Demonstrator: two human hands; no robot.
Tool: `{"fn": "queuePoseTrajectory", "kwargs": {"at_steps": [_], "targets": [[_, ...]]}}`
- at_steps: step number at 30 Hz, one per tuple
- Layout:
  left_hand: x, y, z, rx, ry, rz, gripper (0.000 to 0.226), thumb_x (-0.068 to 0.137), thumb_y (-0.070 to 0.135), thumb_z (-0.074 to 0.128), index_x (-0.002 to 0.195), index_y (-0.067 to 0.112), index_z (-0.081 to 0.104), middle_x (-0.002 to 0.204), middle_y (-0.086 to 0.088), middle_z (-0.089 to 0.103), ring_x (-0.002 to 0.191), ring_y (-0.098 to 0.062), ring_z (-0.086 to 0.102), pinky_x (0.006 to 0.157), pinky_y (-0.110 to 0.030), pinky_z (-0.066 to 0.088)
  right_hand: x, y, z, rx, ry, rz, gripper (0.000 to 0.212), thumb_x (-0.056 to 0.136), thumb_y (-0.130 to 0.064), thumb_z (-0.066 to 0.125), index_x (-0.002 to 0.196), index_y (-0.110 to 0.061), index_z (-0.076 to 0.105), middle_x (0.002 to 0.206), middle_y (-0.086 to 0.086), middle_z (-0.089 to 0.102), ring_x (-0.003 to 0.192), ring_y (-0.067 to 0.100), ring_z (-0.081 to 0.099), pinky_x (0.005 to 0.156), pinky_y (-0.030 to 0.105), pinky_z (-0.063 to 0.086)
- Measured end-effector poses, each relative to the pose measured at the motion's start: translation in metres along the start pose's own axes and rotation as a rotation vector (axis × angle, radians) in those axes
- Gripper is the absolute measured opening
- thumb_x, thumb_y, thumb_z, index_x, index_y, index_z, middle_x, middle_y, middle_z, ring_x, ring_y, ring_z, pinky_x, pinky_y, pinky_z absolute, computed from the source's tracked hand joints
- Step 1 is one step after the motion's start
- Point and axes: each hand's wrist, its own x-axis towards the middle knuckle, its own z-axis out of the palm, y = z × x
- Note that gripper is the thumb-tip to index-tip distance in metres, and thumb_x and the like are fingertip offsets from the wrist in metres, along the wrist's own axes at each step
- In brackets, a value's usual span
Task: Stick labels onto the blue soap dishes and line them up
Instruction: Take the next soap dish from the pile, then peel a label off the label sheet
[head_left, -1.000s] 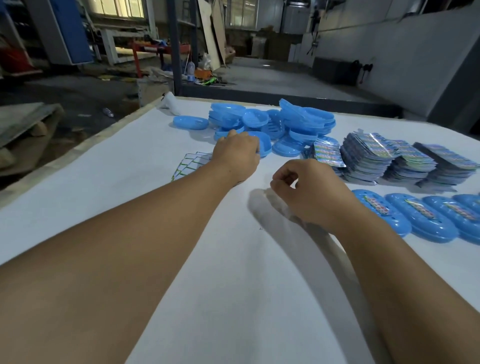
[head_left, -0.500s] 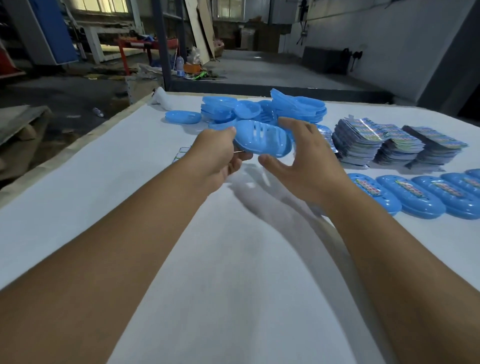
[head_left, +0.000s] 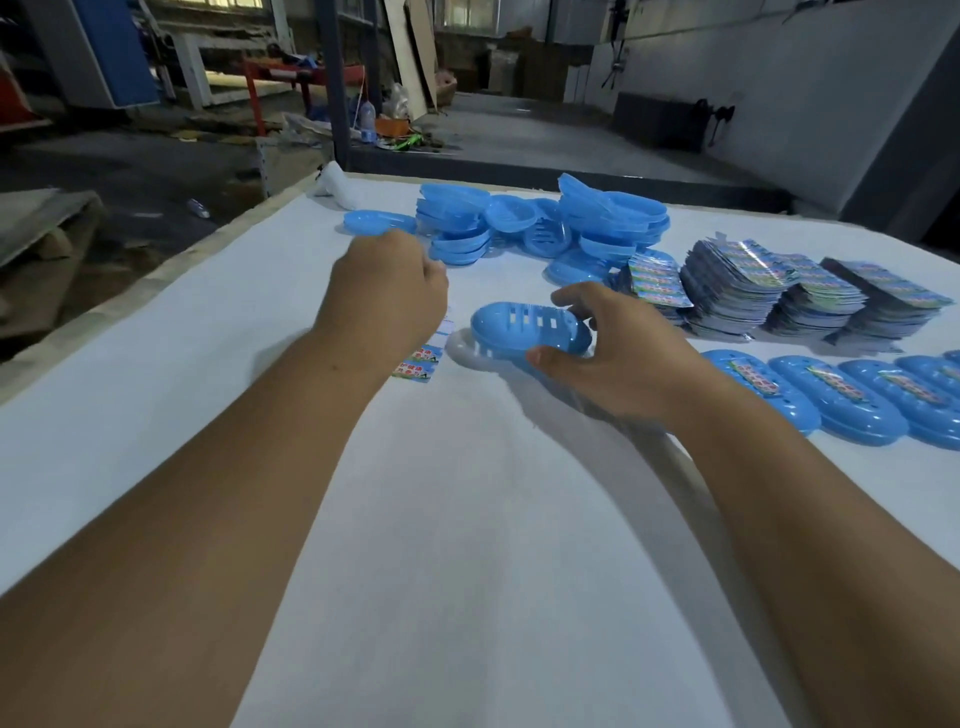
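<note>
The right hand grips a blue soap dish at the centre of the white table, thumb on the near rim and fingers over the far end, with the slotted underside turned up and tilted toward the viewer; my guess is that it is held this way so the flat back is presented for a sticker. The left hand, at about nine o'clock of that dish, has its fingers curled under, and a small label shows just below its knuckles; I judge it is pinching the label, though the fingertips are hidden so I cannot be sure. Both forearms reach straight out from the bottom of the view, wrists slightly bent down. At twelve o'clock lies the heap of unlabelled dishes, within easy reach for the next pick. At two o'clock sit the stacks of labels, and at three o'clock the row of labelled dishes lies side by side, so the finished piece probably joins its near-left end. The next move likely calls for pressing the label flat on the dish
</note>
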Motion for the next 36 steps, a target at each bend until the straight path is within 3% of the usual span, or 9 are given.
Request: {"fn": "queuePoseTrajectory", "kwargs": {"at_steps": [2, 9, 16, 19, 23, 26, 30, 32, 36], "targets": [[0.007, -0.007, 0.0, 0.076, -0.003, -0.034, 0.031, 0.098, 0.038, 0.054, 0.088, 0.011, 0.064, 0.075, -0.006, 0.058, 0.074, -0.025, 0.056, 0.062, -0.033, 0.036, 0.0, -0.001, 0.001, -0.029, -0.037, 0.008, 0.069, 0.081, -0.062, 0.071, 0.141, -0.034, 0.049, 0.13, -0.006, 0.062, 0.121, 0.018, 0.056, 0.1, 0.038, 0.047], [0.009, -0.015, -0.002, 0.197, -0.34, -0.087, 0.06, 0.073, 0.068, 0.073, 0.104, 0.018, 0.063, 0.093, -0.003, 0.064, 0.086, -0.019, 0.058, 0.05, -0.028, 0.033, -0.001, -0.006, -0.001, -0.116, -0.13, 0.015, 0.06, 0.083, -0.061, 0.069, 0.135, -0.036, 0.052, 0.124, -0.008, 0.063, 0.111, 0.019, 0.059, 0.088, 0.034, 0.047], [0.004, -0.009, -0.007, 0.142, -0.384, -0.118, 0.072, 0.069, 0.054, 0.086, 0.123, 0.016, 0.056, 0.115, -0.005, 0.062, 0.094, -0.018, 0.051, 0.061, -0.028, 0.036, -0.003, -0.009, -0.001, -0.146, -0.146, 0.006, 0.074, 0.081, -0.07, 0.066, 0.144, -0.038, 0.044, 0.134, -0.005, 0.059, 0.106, 0.017, 0.051, 0.085, 0.032, 0.038], [0.008, -0.011, -0.005, 0.105, -0.326, -0.146, 0.059, 0.074, 0.04, 0.086, 0.12, 0.013, 0.062, 0.111, -0.006, 0.066, 0.091, -0.018, 0.056, 0.067, -0.03, 0.043, -0.003, -0.009, -0.001, -0.127, -0.149, 0.004, 0.078, 0.08, -0.071, 0.066, 0.146, -0.037, 0.042, 0.136, -0.004, 0.057, 0.107, 0.016, 0.05, 0.086, 0.032, 0.038], [0.013, -0.013, -0.008, -0.135, -0.213, -0.159, 0.022, 0.085, 0.037, 0.075, 0.101, 0.023, 0.073, 0.094, 0.001, 0.072, 0.082, -0.014, 0.067, 0.07, -0.031, 0.056, -0.003, -0.008, -0.001, -0.116, -0.127, -0.007, 0.075, 0.08, -0.071, 0.066, 0.144, -0.036, 0.046, 0.137, -0.005, 0.057, 0.119, 0.018, 0.053, 0.09, 0.032, 0.04], [0.011, -0.005, -0.015, -0.502, -0.159, -0.162, 0.015, 0.086, 0.04, 0.075, 0.092, 0.026, 0.075, 0.085, 0.009, 0.072, 0.077, -0.008, 0.07, 0.068, -0.027, 0.058, -0.002, -0.009, 0.0, -0.017, -0.016, -0.025, 0.065, 0.084, -0.064, 0.066, 0.14, -0.034, 0.053, 0.132, -0.01, 0.059, 0.123, 0.014, 0.054, 0.092, 0.03, 0.04], [0.002, 0.01, -0.016, -0.832, -0.235, -0.176, 0.016, 0.084, 0.035, 0.08, 0.093, 0.023, 0.074, 0.09, 0.005, 0.076, 0.077, -0.006, 0.072, 0.065, -0.022, 0.057, 0.0, -0.018, 0.0, 0.418, 0.187, 0.009, 0.045, 0.09, -0.041, 0.074, 0.13, -0.033, 0.056, 0.104, -0.015, 0.073, 0.102, 0.004, 0.067, 0.093, 0.028, 0.051], [-0.002, 0.015, -0.011, -0.872, -0.281, -0.165, 0.022, 0.085, 0.033, 0.08, 0.1, 0.019, 0.075, 0.091, 0.005, 0.076, 0.071, -0.002, 0.071, 0.057, -0.015, 0.052, 0.0, -0.023, -0.001, 0.6, 0.202, 0.036, 0.045, 0.09, -0.033, 0.076, 0.129, -0.033, 0.054, 0.091, -0.013, 0.077, 0.089, 0.006, 0.072, 0.086, 0.031, 0.057], [-0.008, 0.022, -0.005, -0.915, -0.326, -0.154, 0.016, 0.087, 0.029, 0.078, 0.097, 0.018, 0.076, 0.081, 0.008, 0.074, 0.058, 0.006, 0.065, 0.044, -0.007, 0.042, -0.002, -0.027, -0.002, 0.702, 0.132, 0.034, 0.048, 0.089, -0.023, 0.078, 0.126, -0.034, 0.049, 0.084, -0.008, 0.079, 0.085, 0.012, 0.076, 0.091, 0.044, 0.059]]}}
